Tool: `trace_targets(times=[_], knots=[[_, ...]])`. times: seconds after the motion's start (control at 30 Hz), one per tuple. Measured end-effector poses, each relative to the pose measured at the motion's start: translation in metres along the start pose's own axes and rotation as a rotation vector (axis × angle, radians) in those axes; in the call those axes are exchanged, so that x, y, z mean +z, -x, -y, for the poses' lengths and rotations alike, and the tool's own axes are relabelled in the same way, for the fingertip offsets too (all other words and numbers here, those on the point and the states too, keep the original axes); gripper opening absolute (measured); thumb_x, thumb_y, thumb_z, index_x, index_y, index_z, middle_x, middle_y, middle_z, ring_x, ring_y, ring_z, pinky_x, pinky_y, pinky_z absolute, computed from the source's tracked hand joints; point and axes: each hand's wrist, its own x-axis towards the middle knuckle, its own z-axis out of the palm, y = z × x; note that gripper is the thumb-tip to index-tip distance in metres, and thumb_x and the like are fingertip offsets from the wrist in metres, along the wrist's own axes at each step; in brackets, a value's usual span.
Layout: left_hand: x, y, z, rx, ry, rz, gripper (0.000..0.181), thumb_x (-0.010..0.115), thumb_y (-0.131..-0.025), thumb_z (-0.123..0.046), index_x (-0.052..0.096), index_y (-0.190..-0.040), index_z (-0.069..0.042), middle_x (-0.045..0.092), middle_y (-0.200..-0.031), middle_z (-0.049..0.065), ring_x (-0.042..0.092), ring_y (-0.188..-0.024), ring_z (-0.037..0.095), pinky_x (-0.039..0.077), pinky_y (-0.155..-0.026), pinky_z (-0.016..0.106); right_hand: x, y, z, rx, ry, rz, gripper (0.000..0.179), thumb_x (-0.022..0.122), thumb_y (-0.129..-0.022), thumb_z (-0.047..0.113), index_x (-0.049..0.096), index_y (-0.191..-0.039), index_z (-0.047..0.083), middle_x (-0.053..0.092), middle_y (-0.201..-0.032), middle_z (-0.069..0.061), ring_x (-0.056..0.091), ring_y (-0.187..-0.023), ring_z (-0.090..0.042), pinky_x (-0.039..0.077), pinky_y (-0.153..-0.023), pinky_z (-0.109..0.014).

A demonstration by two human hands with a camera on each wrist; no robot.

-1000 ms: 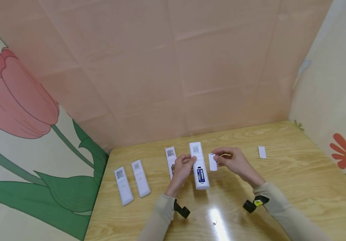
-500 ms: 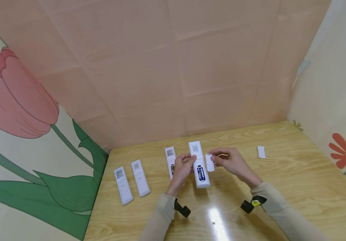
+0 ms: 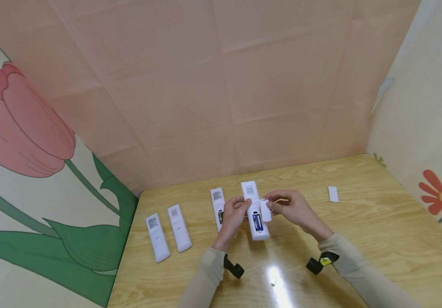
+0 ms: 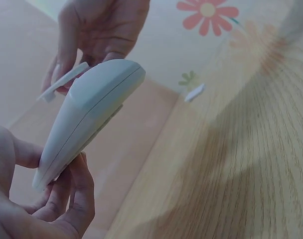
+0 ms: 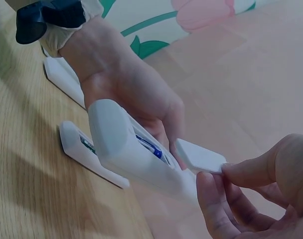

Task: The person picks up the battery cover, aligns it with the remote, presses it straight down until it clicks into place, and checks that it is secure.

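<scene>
My left hand (image 3: 234,215) grips a white remote control (image 3: 249,190) by its side, its back turned up and held above the table. In its uncovered compartment lie blue batteries (image 3: 258,222). Between thumb and fingers, my right hand (image 3: 292,207) pinches a small white battery cover (image 3: 265,210), which overlaps the remote's right edge beside the compartment in the head view. From the right wrist, the cover (image 5: 199,155) appears tilted just off the remote's body (image 5: 141,172). Partly behind my left hand, another remote (image 3: 217,199) lies on the table with its battery compartment uncovered.
Two white remotes, one (image 3: 158,238) at far left and one (image 3: 180,229) beside it, lie back up with covers on. A second loose battery cover (image 3: 333,193) lies at the right on the wooden table (image 3: 359,239). A pink-draped wall (image 3: 221,107) rises behind.
My right hand has moved left, bringing the battery cover from beside the remote to over its right edge. The left hand and remote have barely shifted.
</scene>
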Motion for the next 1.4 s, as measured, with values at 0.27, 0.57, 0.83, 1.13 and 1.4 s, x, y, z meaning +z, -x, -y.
trace_targets(times=[0.27,0.57,0.83,1.13,1.4], knots=[[0.0,0.0,0.003,-0.015,0.018,0.012,0.041,0.075,-0.1,-0.029,0.066,-0.128,-0.001,0.079,-0.11,0.01,0.073,-0.083,0.015,0.063,-0.074,0.034,0.005,0.003,-0.001,0.0,-0.008,0.017,0.026,0.07,-0.102,0.005,0.073,-0.125,-0.004,0.071,-0.128,-0.026,0.076,-0.105,-0.032,0.066,-0.087,-0.041],[0.0,-0.001,0.003,-0.004,0.027,0.023,0.041,0.074,-0.1,-0.029,0.066,-0.128,0.0,0.079,-0.111,0.011,0.073,-0.084,0.015,0.062,-0.073,0.033,0.011,0.004,-0.002,0.001,-0.034,0.031,0.025,0.07,-0.102,0.004,0.073,-0.125,-0.005,0.07,-0.129,-0.027,0.076,-0.104,-0.028,0.066,-0.085,-0.041],[0.0,-0.004,0.004,-0.006,0.04,0.018,0.041,0.075,-0.1,-0.027,0.066,-0.128,0.002,0.079,-0.112,0.013,0.074,-0.084,0.015,0.065,-0.075,0.034,0.016,0.005,-0.003,0.019,-0.057,0.044,0.027,0.07,-0.101,0.004,0.073,-0.126,-0.006,0.069,-0.13,-0.028,0.075,-0.101,-0.028,0.066,-0.083,-0.037],[-0.001,-0.003,0.005,0.005,0.017,0.032,0.043,0.074,-0.101,-0.029,0.066,-0.129,0.003,0.08,-0.112,0.014,0.074,-0.083,0.014,0.065,-0.074,0.035,0.022,0.006,-0.007,0.034,-0.075,0.059,0.026,0.069,-0.101,0.002,0.073,-0.126,-0.006,0.071,-0.125,-0.027,0.075,-0.097,-0.027,0.066,-0.084,-0.039],[-0.002,-0.002,0.002,0.002,0.003,0.056,0.046,0.075,-0.101,-0.032,0.067,-0.131,0.001,0.08,-0.113,0.011,0.075,-0.085,0.015,0.064,-0.074,0.034,0.021,0.005,-0.006,0.02,-0.058,0.064,0.027,0.07,-0.101,0.004,0.072,-0.126,-0.007,0.071,-0.125,-0.028,0.075,-0.1,-0.029,0.065,-0.081,-0.031]])
